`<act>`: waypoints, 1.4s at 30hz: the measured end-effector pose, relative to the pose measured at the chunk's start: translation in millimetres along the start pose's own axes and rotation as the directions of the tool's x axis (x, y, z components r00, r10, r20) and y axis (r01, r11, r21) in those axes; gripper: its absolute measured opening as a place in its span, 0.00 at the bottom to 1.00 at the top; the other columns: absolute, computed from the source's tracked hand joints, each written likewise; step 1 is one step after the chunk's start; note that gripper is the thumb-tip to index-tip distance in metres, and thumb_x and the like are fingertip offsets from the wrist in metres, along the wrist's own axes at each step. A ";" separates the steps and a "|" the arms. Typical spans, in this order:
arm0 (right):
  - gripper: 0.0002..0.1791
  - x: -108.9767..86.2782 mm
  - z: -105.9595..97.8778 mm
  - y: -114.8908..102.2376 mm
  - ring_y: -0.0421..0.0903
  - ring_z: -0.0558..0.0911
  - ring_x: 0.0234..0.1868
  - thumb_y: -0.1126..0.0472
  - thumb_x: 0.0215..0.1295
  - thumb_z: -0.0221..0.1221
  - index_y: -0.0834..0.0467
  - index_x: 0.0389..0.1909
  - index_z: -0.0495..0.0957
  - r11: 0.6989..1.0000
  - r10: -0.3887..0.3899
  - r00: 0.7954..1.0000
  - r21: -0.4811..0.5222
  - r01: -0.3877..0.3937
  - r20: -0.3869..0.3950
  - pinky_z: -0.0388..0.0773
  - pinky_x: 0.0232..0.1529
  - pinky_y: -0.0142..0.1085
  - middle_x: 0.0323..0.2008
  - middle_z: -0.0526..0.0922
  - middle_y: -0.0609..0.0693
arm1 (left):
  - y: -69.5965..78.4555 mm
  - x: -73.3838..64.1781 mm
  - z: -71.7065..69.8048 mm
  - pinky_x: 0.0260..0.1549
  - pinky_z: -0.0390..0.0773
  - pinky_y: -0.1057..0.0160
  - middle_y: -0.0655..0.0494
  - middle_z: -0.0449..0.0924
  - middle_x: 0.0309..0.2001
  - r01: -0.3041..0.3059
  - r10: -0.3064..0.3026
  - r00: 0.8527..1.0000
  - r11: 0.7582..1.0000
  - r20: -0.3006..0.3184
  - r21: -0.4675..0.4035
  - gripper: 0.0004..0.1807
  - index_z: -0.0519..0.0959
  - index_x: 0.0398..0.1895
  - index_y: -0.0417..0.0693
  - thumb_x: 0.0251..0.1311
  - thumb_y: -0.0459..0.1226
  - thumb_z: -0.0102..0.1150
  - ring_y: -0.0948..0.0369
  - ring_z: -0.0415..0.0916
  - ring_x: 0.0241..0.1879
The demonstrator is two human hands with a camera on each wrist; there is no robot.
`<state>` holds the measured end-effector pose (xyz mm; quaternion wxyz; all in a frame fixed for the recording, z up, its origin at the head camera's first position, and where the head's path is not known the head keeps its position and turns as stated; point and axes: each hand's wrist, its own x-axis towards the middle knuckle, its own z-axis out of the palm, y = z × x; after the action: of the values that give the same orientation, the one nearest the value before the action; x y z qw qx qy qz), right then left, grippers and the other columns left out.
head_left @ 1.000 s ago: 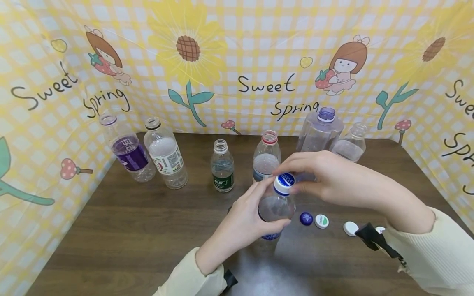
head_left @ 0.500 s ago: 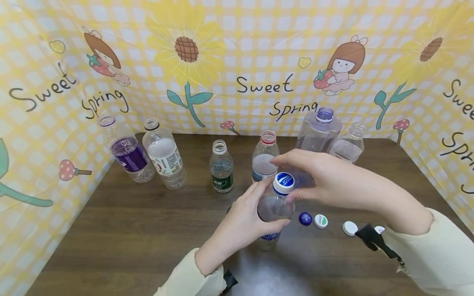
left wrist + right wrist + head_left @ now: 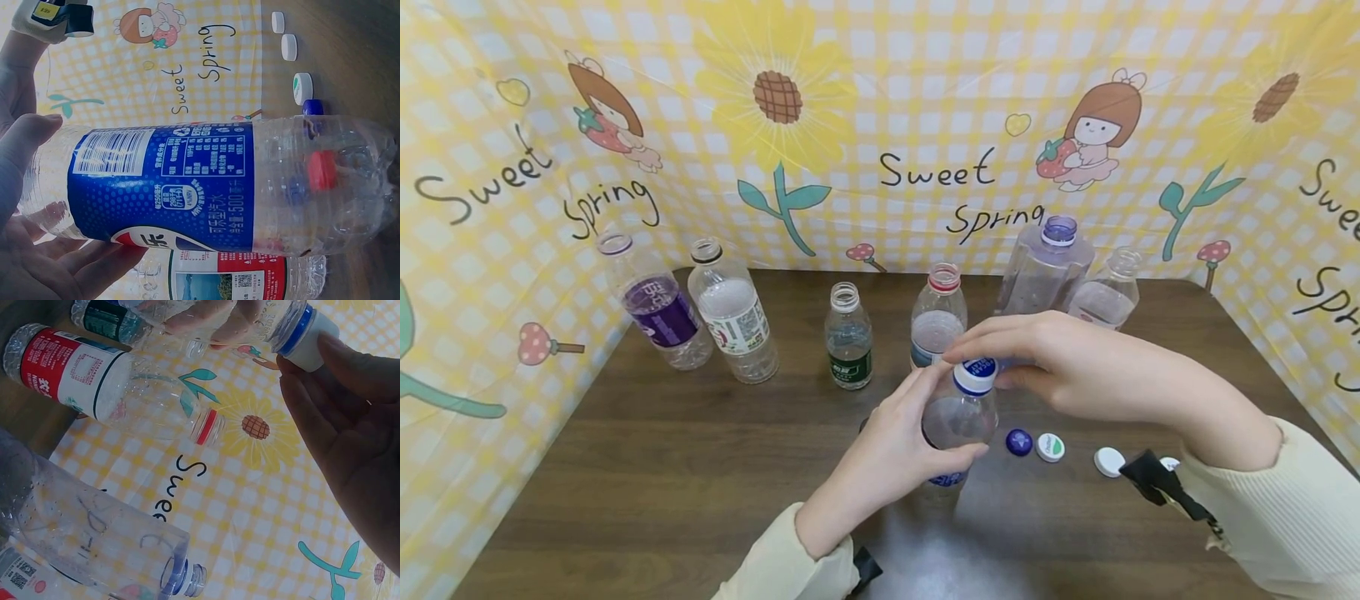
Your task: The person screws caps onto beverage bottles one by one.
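A clear plastic bottle [image 3: 958, 421] with a blue label [image 3: 169, 184] stands upright near the middle of the table. My left hand [image 3: 898, 437] grips it around its upper part, thumb on the near side. On the bottle's neck sits a white cap [image 3: 976, 377] with a blue top and a blue ring below it. My right hand [image 3: 1045, 362] pinches this cap between thumb and fingers, as the right wrist view also shows. The fingers hide part of the cap's top. Behind the hands is a bottle with a red neck ring [image 3: 938, 321], uncapped and partly covered.
Loose caps lie to the right: a blue cap [image 3: 1018, 442], a white-and-green cap [image 3: 1050, 447] and a white cap [image 3: 1108, 462]. Uncapped bottles stand along the back, including a purple-labelled bottle [image 3: 662, 312], a small green-labelled bottle [image 3: 850, 342] and a large square bottle [image 3: 1045, 267].
Half a second ago my right fingers were spread off the cap; now they are back around it, as they were one second ago. My left hand and the bottle have stayed in place.
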<state>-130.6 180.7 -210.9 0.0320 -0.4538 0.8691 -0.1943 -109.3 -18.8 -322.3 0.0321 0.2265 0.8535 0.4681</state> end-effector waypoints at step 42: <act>0.20 -1.2 7.1 5.4 0.32 0.78 0.47 0.62 0.60 0.63 0.49 0.54 0.78 0.996 0.029 0.994 0.092 -0.020 -0.101 0.78 0.49 0.33 0.48 0.81 0.37 | 0.8 0.0 -0.5 0.59 0.74 0.53 0.58 0.69 0.63 0.011 -0.011 1.000 1.000 0.002 -0.014 0.44 0.61 0.69 0.58 0.49 0.46 0.72 0.61 0.71 0.60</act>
<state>-132.4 182.2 -219.6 0.0102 -0.4307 0.8653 -0.2561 -109.1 -18.9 -321.4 0.0373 0.2221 0.8515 0.4735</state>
